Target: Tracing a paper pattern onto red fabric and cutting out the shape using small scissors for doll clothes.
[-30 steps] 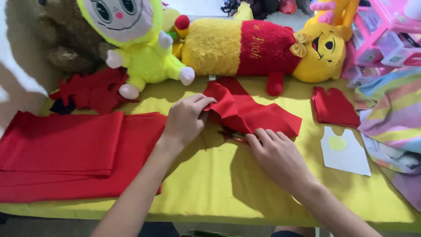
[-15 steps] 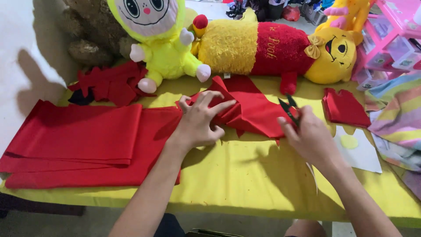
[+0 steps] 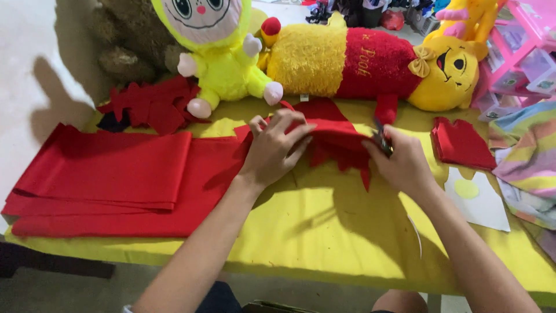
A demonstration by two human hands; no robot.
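At table centre, on the yellow cloth (image 3: pixel 324 232), the person is working a folded piece of red felt (image 3: pixel 336 142). The left hand (image 3: pixel 275 148) is lying on the felt's left part, fingers spread and curled over its top edge, pinning and lifting it. The right hand (image 3: pixel 402 162) is closing round a pair of dark scissors (image 3: pixel 381 139), whose blades are meeting the felt's right edge; how far the blades are parted cannot be told. Jagged points are hanging from the felt's lower edge, so the step in hand appears to be cutting a toothed outline. The next move would seem to call for the left hand keeping the layers flat and taut while the blades are advancing along the edge. Left of the work, a stack of red sheets (image 3: pixel 110 174) is lying flat; behind it, red offcuts (image 3: pixel 150 104). A yellow doll (image 3: pixel 223 52) and a long yellow-red plush (image 3: pixel 370 61) are resting along the far edge. A small red pile (image 3: pixel 460 142) and a white card (image 3: pixel 478 200) are lying right.
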